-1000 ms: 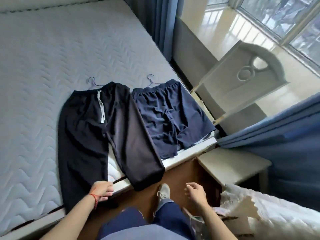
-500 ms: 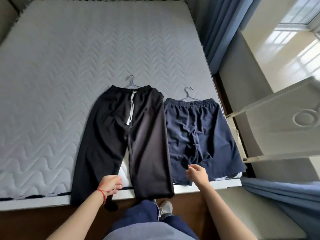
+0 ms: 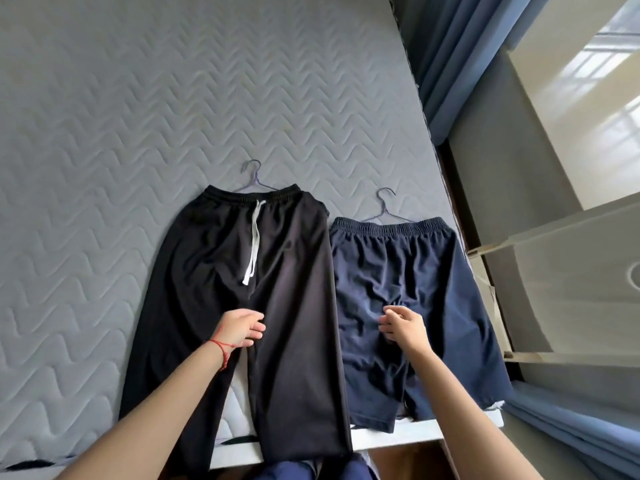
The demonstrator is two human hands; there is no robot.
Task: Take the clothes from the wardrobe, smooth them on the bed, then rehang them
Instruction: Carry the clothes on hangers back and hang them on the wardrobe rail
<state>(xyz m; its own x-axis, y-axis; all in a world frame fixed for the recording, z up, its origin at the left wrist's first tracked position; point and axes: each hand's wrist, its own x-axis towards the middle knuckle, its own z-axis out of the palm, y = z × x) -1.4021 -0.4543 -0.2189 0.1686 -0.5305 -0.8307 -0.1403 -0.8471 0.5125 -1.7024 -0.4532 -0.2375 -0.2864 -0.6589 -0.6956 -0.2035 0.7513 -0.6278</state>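
Both hands are loosely open, gripping nothing: left hand (image 3: pixel 242 329) over the black trousers (image 3: pixel 249 299), right hand (image 3: pixel 403 325) on the creased navy shorts (image 3: pixel 412 299), mid-frame on the bed (image 3: pixel 104 133). Better to press flat, stroking from waistband toward hems.

A bare grey mattress (image 3: pixel 138 140) with a quilted zigzag pattern fills the left and centre, resting on a white bed frame (image 3: pixel 398 439). Blue curtains (image 3: pixel 446 50) hang along its right side, and more blue fabric (image 3: pixel 571 434) lies at lower right. Beyond is a grey wall (image 3: pixel 502 174) and a pale glossy panel (image 3: pixel 588 81) reflecting bright window light. A white open door (image 3: pixel 568 282) juts in from the right.
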